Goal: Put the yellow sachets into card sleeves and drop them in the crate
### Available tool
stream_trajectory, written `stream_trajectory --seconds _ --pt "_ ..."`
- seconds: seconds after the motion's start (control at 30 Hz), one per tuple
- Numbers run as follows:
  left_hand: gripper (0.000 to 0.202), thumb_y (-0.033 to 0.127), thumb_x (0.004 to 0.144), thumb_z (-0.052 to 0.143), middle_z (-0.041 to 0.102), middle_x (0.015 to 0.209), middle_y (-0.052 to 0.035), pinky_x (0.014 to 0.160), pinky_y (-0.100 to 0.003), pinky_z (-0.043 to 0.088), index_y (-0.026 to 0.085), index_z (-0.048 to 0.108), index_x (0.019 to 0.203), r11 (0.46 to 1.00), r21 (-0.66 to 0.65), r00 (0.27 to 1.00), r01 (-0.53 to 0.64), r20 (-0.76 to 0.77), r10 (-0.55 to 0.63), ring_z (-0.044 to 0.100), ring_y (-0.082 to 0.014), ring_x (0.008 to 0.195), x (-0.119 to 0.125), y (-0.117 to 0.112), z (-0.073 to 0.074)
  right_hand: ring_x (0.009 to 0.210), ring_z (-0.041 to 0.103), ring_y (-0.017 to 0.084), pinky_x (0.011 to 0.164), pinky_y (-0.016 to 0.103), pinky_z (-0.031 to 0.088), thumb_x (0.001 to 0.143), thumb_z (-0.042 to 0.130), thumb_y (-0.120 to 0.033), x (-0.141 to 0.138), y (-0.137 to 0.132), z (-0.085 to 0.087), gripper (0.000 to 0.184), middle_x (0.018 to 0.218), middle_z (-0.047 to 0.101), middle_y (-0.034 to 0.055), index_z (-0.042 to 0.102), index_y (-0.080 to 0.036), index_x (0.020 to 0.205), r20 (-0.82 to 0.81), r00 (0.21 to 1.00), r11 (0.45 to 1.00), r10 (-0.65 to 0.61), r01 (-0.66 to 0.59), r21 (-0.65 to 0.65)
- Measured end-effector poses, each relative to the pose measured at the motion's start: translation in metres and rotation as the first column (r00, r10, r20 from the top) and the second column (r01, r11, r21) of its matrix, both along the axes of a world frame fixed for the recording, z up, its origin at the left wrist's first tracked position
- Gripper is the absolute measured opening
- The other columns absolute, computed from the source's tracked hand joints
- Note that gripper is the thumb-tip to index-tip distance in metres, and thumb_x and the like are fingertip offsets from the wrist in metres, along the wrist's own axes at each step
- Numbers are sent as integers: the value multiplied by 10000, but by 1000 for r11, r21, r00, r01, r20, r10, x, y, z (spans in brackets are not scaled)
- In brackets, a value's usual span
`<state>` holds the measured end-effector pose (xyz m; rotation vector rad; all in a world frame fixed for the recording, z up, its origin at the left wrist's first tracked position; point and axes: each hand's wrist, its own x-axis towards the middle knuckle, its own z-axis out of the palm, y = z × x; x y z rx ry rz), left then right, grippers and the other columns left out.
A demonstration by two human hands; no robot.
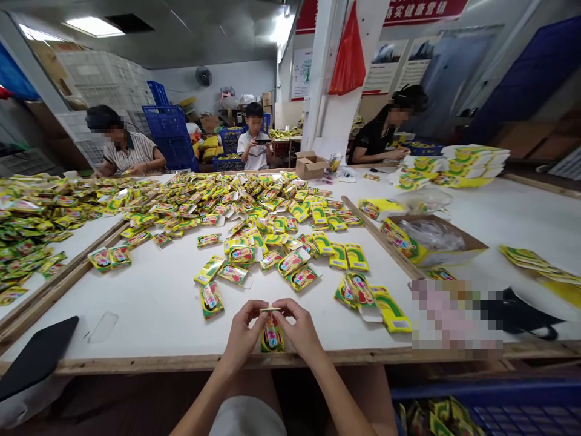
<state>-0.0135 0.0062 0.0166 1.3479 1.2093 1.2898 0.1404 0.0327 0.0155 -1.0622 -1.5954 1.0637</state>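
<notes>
Near the table's front edge, a small yellow-green printed box [272, 336] is pinched between my two hands. My left hand [247, 327] grips its upper left side, with thumb and fingers closed. On the opposite side my right hand [297, 327] closes its thumb and fingers on the box's top end, where a pale flap edge shows. More small printed boxes [297, 260] lie loose just beyond my hands, some with white end flaps sticking out. To the right, a few boxes [390, 309] lie partly over one another.
Wooden strips [381, 236] divide the white table [149, 309]. A heap of boxes [195, 194] spreads across its far side. An open carton [431, 242] holds clear plastic. A dark tablet-like object [40, 351] lies left; a blue crate [521, 399] stands below right. Several people sit beyond.
</notes>
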Motion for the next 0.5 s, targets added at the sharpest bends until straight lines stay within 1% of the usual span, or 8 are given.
stream_trajectory --seconds 0.13,0.33,0.43,0.5 --pt "189 338 825 597 677 843 -55 763 -293 489 160 644 863 996 5 995 -86 -39 86 622 -187 812 3 0 3 766 638 186 723 287 513 859 552 -363 0 -2 7 218 823 698 57 665 -179 832 23 1000 1000 -18 17 16" --pt "183 324 796 622 653 755 -21 669 -246 459 158 646 871 990 -28 989 -141 -44 140 580 -152 704 7 7 5 641 605 162 635 268 494 832 572 -338 -3 5 10 177 727 681 28 652 -182 812 76 995 998 -67 65 28" --pt "167 318 796 621 632 699 -7 646 -236 439 155 649 819 986 -32 986 -163 -32 162 558 -140 666 9 10 5 606 587 157 603 259 482 824 576 -344 -4 9 14 177 696 667 20 638 -186 773 104 993 998 -53 51 21" --pt "174 325 799 621 638 699 -10 649 -238 442 155 653 811 988 -36 988 -153 3 153 561 -142 668 9 10 2 632 600 166 624 266 489 834 566 -361 -2 8 14 194 709 667 24 631 -189 773 100 995 1000 -28 27 9"
